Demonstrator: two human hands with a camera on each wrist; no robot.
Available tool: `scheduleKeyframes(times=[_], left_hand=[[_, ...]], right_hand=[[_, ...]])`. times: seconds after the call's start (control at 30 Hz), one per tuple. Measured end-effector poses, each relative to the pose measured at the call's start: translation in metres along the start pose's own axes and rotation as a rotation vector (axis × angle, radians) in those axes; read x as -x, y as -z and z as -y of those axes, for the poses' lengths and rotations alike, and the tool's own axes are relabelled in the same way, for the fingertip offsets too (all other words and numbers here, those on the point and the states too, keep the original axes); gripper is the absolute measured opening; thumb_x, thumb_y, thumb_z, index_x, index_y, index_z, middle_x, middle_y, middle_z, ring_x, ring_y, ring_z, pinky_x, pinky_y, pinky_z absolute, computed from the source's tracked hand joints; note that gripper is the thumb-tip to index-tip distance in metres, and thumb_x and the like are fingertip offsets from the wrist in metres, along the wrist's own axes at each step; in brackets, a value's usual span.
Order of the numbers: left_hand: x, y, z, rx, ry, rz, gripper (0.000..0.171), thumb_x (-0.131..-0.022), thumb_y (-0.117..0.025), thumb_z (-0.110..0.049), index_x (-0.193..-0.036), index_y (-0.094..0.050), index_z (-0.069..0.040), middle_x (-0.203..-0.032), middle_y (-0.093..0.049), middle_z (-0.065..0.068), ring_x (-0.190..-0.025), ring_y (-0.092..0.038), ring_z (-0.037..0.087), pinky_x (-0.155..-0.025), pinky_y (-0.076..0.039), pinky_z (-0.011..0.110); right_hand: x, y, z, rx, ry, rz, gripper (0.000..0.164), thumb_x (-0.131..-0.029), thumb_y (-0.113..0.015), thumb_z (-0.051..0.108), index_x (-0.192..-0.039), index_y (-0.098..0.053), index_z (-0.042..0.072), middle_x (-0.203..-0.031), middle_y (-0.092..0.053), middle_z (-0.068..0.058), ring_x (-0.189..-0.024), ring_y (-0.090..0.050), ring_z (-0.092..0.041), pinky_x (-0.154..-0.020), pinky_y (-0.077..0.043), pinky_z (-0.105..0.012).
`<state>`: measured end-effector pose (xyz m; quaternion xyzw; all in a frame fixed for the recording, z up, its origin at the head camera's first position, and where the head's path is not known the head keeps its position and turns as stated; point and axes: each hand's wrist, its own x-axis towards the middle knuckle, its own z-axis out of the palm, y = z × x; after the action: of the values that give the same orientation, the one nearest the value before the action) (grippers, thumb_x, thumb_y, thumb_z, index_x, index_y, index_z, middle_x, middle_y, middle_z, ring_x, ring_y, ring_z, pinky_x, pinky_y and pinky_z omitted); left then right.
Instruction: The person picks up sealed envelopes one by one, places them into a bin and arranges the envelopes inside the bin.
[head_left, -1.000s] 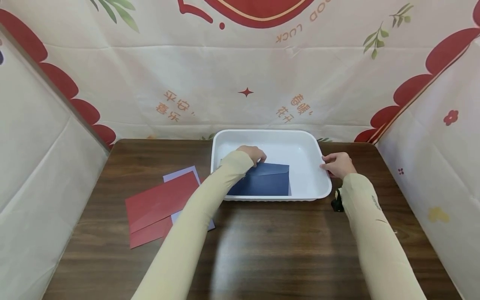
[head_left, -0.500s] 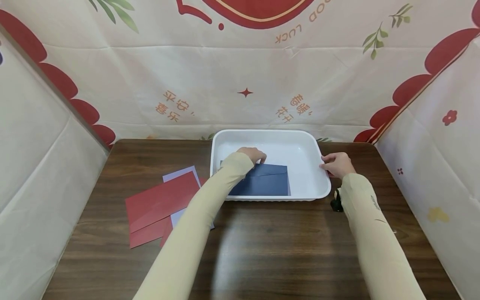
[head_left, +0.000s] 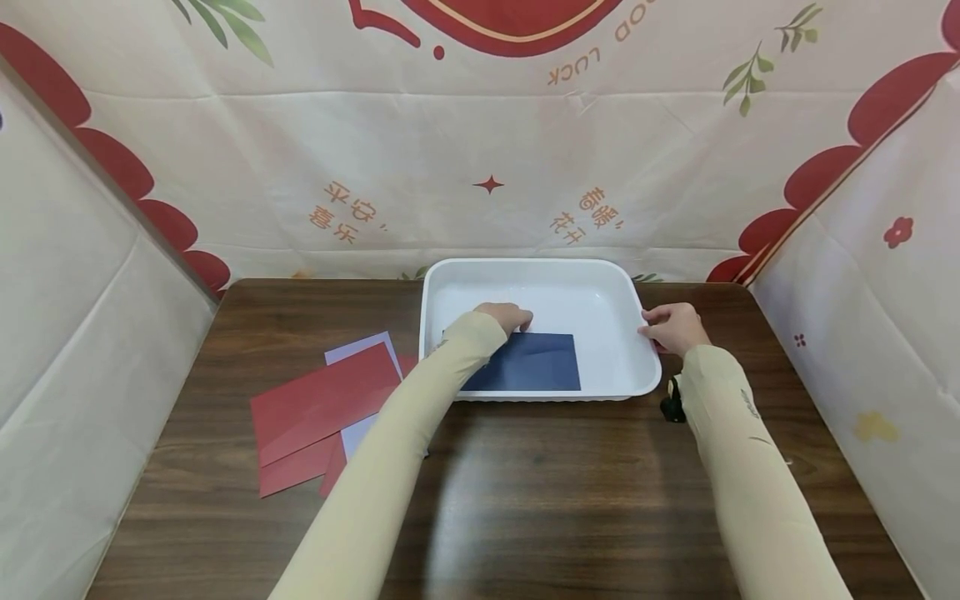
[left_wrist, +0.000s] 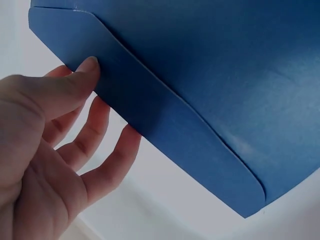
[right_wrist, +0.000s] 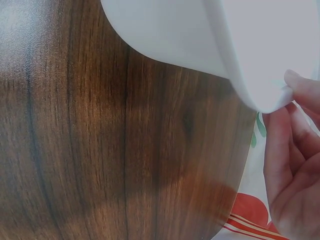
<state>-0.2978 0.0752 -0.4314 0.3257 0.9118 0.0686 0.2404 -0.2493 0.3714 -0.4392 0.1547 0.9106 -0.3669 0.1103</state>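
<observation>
A dark blue envelope [head_left: 536, 362] lies within the front left part of a white tray [head_left: 607, 333]. My left hand [head_left: 506, 316] reaches over the tray and pinches the envelope's far edge. In the left wrist view, the thumb of that hand [left_wrist: 65, 135] presses on the envelope's flap [left_wrist: 150, 115], with the other fingers behind the edge. My right hand [head_left: 675, 327] grips the tray's right rim, thumb above and fingers below, as the right wrist view also shows. The left sleeve hides the envelope's left end.
Red envelopes [head_left: 330, 404] and lavender ones [head_left: 360, 346] overlap on the brown wooden table [head_left: 555, 500] left of the tray, partly under the left forearm. A printed cloth [head_left: 420, 150] stands behind the table, with more cloth along both sides.
My left hand has shifted slightly toward the table's front, and the envelope's far edge has come nearer with it. The right hand stays on the rim.
</observation>
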Motion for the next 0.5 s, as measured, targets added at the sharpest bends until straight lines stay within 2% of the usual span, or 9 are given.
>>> scheduleKeyframes(times=[0.03,0.13,0.3,0.43,0.5], left_hand=[[0.004,0.000,-0.001,-0.008,-0.005,-0.005,0.023,-0.089,-0.045,-0.012,-0.112,-0.053,-0.013,-0.089,-0.053,0.003,-0.078,-0.045,0.015,-0.073,-0.039,0.027],[-0.001,-0.005,0.002,-0.102,-0.044,-0.011,0.027,-0.089,-0.045,-0.005,-0.113,-0.050,-0.015,-0.095,-0.054,0.002,-0.081,-0.046,0.014,-0.075,-0.040,0.026],[-0.022,-0.016,0.011,-0.134,-0.041,0.013,0.030,-0.088,-0.047,-0.003,-0.113,-0.050,-0.019,-0.104,-0.056,-0.001,-0.086,-0.048,0.012,-0.077,-0.041,0.026],[-0.023,-0.015,0.010,-0.177,-0.058,0.035,0.035,-0.086,-0.053,0.001,-0.115,-0.050,-0.019,-0.108,-0.056,-0.001,-0.090,-0.050,0.012,-0.080,-0.042,0.027],[-0.024,-0.015,0.011,-0.178,-0.065,0.044,0.034,-0.087,-0.056,-0.003,-0.116,-0.050,-0.018,-0.110,-0.055,0.000,-0.092,-0.050,0.012,-0.081,-0.042,0.027]], right_hand=[[0.000,0.000,0.000,0.001,0.000,0.000,0.042,-0.083,-0.065,0.015,-0.117,-0.055,-0.007,-0.105,-0.054,-0.027,-0.074,-0.059,-0.023,-0.064,-0.053,-0.035],[0.000,0.000,0.000,0.001,0.002,0.002,0.042,-0.083,-0.065,0.015,-0.116,-0.055,-0.007,-0.103,-0.054,-0.026,-0.072,-0.059,-0.022,-0.064,-0.053,-0.034],[0.002,-0.001,0.002,-0.001,0.011,-0.004,0.041,-0.082,-0.065,0.014,-0.115,-0.056,-0.008,-0.101,-0.055,-0.025,-0.072,-0.059,-0.021,-0.063,-0.054,-0.034],[0.002,-0.001,0.002,-0.001,0.013,-0.012,0.040,-0.082,-0.065,0.013,-0.115,-0.056,-0.009,-0.097,-0.055,-0.023,-0.072,-0.059,-0.020,-0.062,-0.054,-0.034],[0.001,-0.001,0.001,0.000,0.010,-0.015,0.040,-0.082,-0.066,0.013,-0.115,-0.056,-0.008,-0.096,-0.056,-0.022,-0.071,-0.059,-0.019,-0.062,-0.054,-0.034]])
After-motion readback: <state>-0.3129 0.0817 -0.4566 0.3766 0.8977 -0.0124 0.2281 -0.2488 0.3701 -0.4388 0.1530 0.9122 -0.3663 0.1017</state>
